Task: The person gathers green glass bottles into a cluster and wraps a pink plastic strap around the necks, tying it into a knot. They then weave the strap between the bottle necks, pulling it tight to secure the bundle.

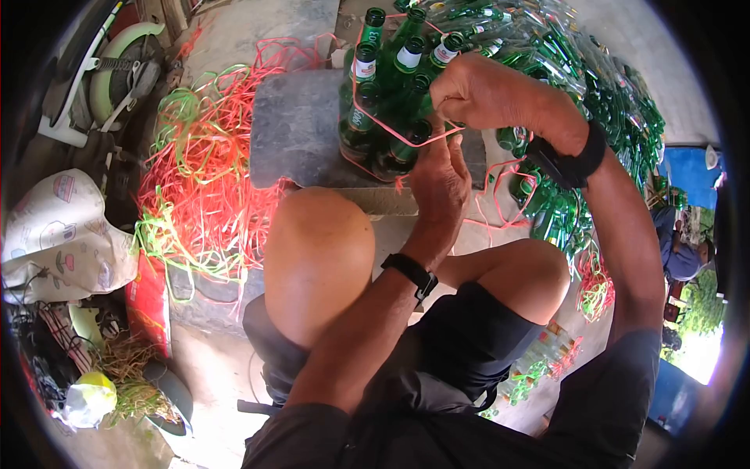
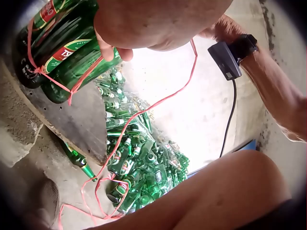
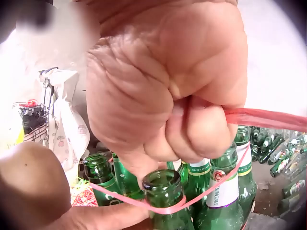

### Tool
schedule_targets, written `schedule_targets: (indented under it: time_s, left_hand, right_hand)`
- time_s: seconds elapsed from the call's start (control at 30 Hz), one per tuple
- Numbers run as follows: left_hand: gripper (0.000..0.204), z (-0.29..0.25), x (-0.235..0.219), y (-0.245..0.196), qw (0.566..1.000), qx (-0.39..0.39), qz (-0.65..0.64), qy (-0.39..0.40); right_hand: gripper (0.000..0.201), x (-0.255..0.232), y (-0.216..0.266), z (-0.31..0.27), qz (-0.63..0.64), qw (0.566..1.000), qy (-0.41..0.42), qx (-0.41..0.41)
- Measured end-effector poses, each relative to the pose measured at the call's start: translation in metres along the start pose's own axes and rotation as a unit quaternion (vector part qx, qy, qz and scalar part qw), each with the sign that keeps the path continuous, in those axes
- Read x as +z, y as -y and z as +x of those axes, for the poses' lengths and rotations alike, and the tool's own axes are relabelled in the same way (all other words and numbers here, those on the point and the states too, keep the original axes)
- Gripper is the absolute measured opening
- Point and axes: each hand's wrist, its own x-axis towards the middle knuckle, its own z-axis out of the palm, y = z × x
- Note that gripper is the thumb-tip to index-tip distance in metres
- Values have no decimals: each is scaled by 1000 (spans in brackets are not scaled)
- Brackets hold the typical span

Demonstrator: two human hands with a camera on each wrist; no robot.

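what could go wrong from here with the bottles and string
The upright green bottles stand close to the edge of the dark board, so a hard tug by the right hand on the pink string might tip one off. The string crosses one bottle's neck and might slip over it. Its loose length trails near the bottle pile and could snag.
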Motion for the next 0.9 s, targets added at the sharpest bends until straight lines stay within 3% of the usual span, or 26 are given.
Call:
schedule_targets:
  time_s: [0.07, 0.13, 0.33, 0.47, 0.57, 0.7, 0.77, 0.87, 0.9]
  left_hand:
    - [42, 0, -1, -4, 998, -59, -29, 23]
    - [42, 1, 0, -4, 999, -38, -22, 12]
    - [42, 2, -3, -4, 999, -32, -18, 12]
    - [41, 2, -3, -4, 999, -24, -24, 16]
    - [46, 5, -2, 0, 999, 43, -3, -17]
    - [46, 4, -3, -2, 1000, 28, 7, -3]
    - [44, 2, -3, -5, 999, -32, -27, 16]
    - [45, 3, -3, -4, 999, -10, -33, 6]
    - [45, 3, -3, -3, 999, -10, -33, 7]
  right_hand:
    - [9, -5, -2, 5, 69, 996, 28, 38]
    - [11, -9, -4, 9, 83, 992, 78, 57]
    - [14, -9, -19, 6, 109, 987, 43, 109]
    - [14, -8, -22, 2, 92, 990, 53, 97]
    - [15, -2, -24, -3, 86, 993, 4, 77]
    - [11, 11, -35, -8, 82, 992, -46, 80]
    - [10, 12, -30, -14, 88, 990, -72, 86]
    - [10, 19, -28, -25, 68, 983, -116, 123]
    - [9, 33, -34, -29, 66, 975, -171, 123]
